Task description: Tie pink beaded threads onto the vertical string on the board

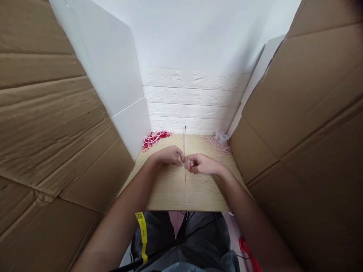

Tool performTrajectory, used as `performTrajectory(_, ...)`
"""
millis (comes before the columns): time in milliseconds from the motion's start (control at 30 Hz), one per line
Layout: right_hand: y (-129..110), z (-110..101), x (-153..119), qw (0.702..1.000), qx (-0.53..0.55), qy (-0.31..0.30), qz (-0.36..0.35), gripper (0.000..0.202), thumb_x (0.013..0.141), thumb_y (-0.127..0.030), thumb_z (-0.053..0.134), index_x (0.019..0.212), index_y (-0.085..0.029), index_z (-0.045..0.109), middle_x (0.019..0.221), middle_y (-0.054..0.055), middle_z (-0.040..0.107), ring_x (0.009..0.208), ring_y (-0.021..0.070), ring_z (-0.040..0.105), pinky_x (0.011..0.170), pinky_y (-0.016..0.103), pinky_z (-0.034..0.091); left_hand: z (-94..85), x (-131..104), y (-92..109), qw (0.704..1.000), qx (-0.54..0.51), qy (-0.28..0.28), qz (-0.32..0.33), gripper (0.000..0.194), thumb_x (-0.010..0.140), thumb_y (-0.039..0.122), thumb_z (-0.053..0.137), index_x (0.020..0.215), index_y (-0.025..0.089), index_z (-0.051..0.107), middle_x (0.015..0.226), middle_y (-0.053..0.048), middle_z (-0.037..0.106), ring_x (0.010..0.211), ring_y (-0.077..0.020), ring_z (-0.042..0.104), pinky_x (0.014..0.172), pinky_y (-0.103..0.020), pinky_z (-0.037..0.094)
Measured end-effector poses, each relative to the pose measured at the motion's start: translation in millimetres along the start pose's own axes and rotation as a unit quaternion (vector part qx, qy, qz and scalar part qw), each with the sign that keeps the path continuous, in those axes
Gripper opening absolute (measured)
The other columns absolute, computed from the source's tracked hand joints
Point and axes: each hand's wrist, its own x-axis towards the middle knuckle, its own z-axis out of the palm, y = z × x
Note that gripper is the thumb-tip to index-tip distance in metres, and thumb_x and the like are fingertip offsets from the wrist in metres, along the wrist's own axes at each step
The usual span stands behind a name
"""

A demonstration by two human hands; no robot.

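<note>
A thin pale cord (186, 189) runs taut from a small nail (185, 127) at the back, straight down the middle of the wooden board (164, 192), and past its front edge. Its upper stretch looks thicker, like a braided or knotted piece (185, 142). My left hand (172, 154) is closed, with thumb and fingers pinching a fine strand just left of the cord. Opposite it, my right hand (202, 164) is curled with fingertips pinched close to the same spot. A loop of fine strand shows between the hands; its exact path is too small to make out.
Red and white cord (155, 139) lies bundled at the back left. Pale pink cord (217, 144) and clear tape-like rolls (223, 139) are at the back right. Cardboard walls (56, 113) (306, 113) close in both sides; a white brick-pattern wall (195, 96) stands behind.
</note>
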Motion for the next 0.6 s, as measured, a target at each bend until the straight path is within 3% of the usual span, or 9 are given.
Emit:
performTrajectory(167, -0.5, -0.2, -0.8, 1.0, -0.007, 0.002, -0.005, 0.02, 0.065, -0.008, 0.053, 0.082, -0.016, 0.061, 0.068, -0.002, 0.058, 0.058, 0.011, 0.055, 0.054, 0.023, 0.041, 2.3, 4.9, -6.7, 0.999, 0.024, -0.032, 0.028, 0.024, 0.065, 0.032, 0.068, 0.08, 0.016, 0.077, 0.057, 0.003, 0.057, 0.055, -0.0108, 0.044, 0.052, -0.023, 0.029)
performTrajectory(333, 3.0, -0.8, -0.3, 1.0, 0.003, 0.0, -0.006, 0.023, 0.067, -0.009, 0.055, 0.088, -0.016, 0.062, 0.07, -0.002, 0.06, 0.057, 0.0114, 0.057, 0.054, 0.024, 0.043, -2.0, 1.5, -6.7, 0.999, 0.046, -0.018, 0.018, 0.024, 0.067, 0.03, 0.064, 0.082, 0.016, 0.076, 0.058, 0.003, 0.056, 0.054, -0.0116, 0.045, 0.051, -0.024, 0.029)
performTrajectory(433, 6.3, -1.4, 0.5, 1.0, 0.001, -0.003, -0.012, 0.022, 0.069, -0.009, 0.057, 0.089, -0.016, 0.063, 0.07, -0.002, 0.06, 0.057, 0.0118, 0.057, 0.054, 0.024, 0.043, -5.5, -0.4, -7.6, 0.998, 0.06, 0.032, -0.009, 0.021, 0.068, 0.028, 0.062, 0.08, 0.016, 0.073, 0.058, 0.003, 0.056, 0.054, -0.012, 0.046, 0.052, -0.024, 0.029)
performTrajectory(600, 9.7, -2.1, 1.3, 1.0, -0.009, -0.004, -0.019, 0.019, 0.07, -0.009, 0.06, 0.088, -0.016, 0.063, 0.07, -0.002, 0.06, 0.058, 0.0117, 0.056, 0.054, 0.024, 0.042, -11.0, -1.0, -12.4, 0.973, 0.124, 0.178, -0.073, 0.014, 0.071, 0.024, 0.057, 0.07, 0.015, 0.067, 0.062, 0.0, 0.059, 0.057, -0.0134, 0.049, 0.055, -0.026, 0.032)
